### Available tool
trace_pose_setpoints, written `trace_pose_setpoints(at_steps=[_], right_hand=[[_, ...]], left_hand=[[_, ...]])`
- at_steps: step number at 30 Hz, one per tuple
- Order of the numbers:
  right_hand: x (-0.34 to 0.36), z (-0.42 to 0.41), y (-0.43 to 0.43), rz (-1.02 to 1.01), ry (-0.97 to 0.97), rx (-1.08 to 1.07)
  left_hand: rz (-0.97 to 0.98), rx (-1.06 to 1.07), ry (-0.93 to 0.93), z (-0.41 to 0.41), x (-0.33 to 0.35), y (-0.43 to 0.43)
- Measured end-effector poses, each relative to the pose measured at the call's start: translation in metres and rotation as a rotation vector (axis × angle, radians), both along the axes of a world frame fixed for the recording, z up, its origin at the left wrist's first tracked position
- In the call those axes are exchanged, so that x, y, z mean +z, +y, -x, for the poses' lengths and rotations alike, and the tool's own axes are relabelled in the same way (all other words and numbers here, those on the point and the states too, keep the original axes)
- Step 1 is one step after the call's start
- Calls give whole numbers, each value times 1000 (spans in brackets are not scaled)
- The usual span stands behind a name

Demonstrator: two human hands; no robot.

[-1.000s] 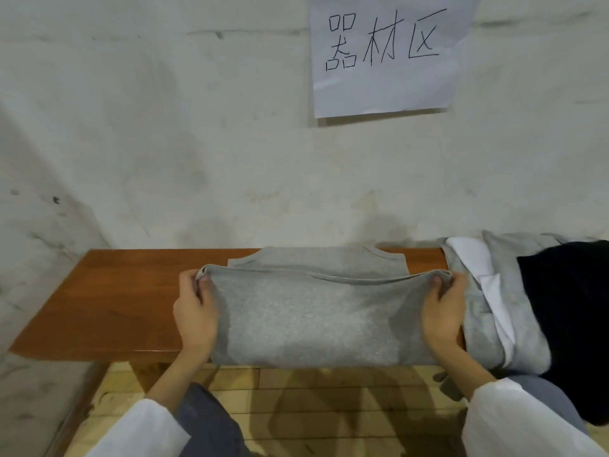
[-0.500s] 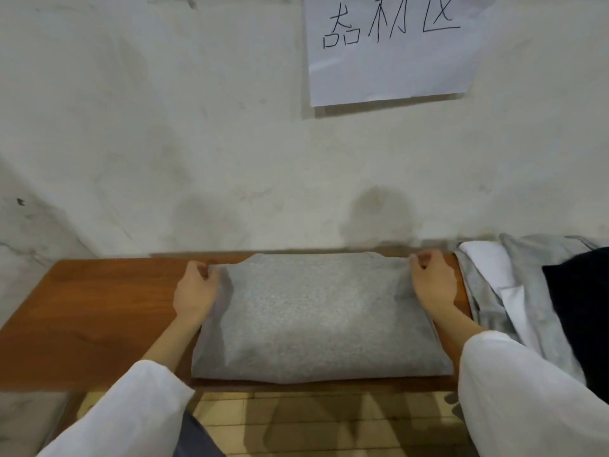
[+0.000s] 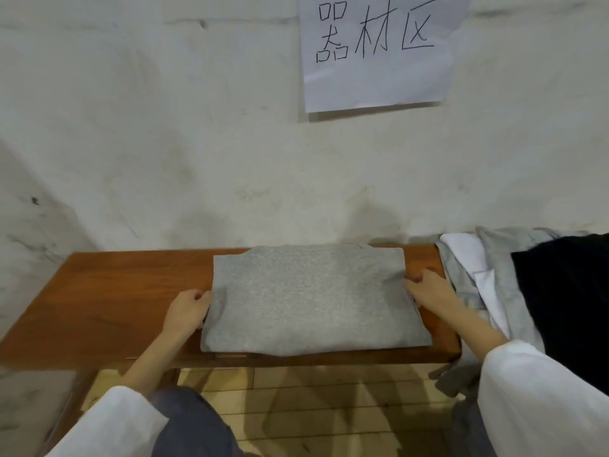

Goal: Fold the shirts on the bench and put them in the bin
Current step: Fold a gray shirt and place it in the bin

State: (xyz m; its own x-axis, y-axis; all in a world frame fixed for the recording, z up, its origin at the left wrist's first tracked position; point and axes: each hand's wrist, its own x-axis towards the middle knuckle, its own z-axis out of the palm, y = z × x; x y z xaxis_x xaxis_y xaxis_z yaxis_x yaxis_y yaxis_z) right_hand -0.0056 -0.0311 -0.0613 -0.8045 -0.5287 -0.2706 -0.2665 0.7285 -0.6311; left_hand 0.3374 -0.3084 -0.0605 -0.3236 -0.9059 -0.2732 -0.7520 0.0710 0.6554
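A grey shirt (image 3: 309, 298) lies folded into a flat rectangle on the middle of the wooden bench (image 3: 115, 291). My left hand (image 3: 186, 310) is at the shirt's left edge, fingers curled against the cloth. On the opposite side my right hand (image 3: 431, 291) has its fingertips tucked at the fold. Both hands sit about halfway along the sides. No bin is in view.
A loose pile of shirts (image 3: 494, 285) in grey, white and black covers the bench's right end and hangs over its front. The wall stands right behind the bench, with a paper sign (image 3: 379, 51) on it. Wooden floor (image 3: 296, 407) shows below.
The lower half of the grey shirt was lifted and folded back over the upper half. My hands then slid from the far corners toward me, to the middle of the side edges.
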Motion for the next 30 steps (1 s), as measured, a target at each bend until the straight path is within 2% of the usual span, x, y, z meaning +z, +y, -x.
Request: trace_pose_setpoints(at_steps=[3,5,9,11,13,15,17,20,22,27,30], right_hand=[[8,-22,23,-12,7,32],[10,-38,36,-106,18,47],[5,-59,49,-257,22,43],[5,-67,52,-278,62,18],[4,-74,51,-202,140,19],[2,-81,51,-40,244,17],[3,-86,50,172,187,-44],[13,-91,53,462,-5,-207],[18,-89,59,555,-77,-258],[4,-88,82,469,-81,-179],[-7,-90,95,340,-84,-109]], left_hand=[[-25,-65,28,-15,3,15],[-64,-122,61,-25,4,25],[-75,-61,125,-35,5,40],[-67,-18,250,-37,7,44],[-38,5,383,-37,14,48],[-42,5,483,-33,24,53],[-48,3,519,-26,32,56],[-18,13,445,-19,35,51],[13,-7,381,-21,33,47],[283,-113,-7,-43,9,49],[406,-165,-246,-52,-8,54]])
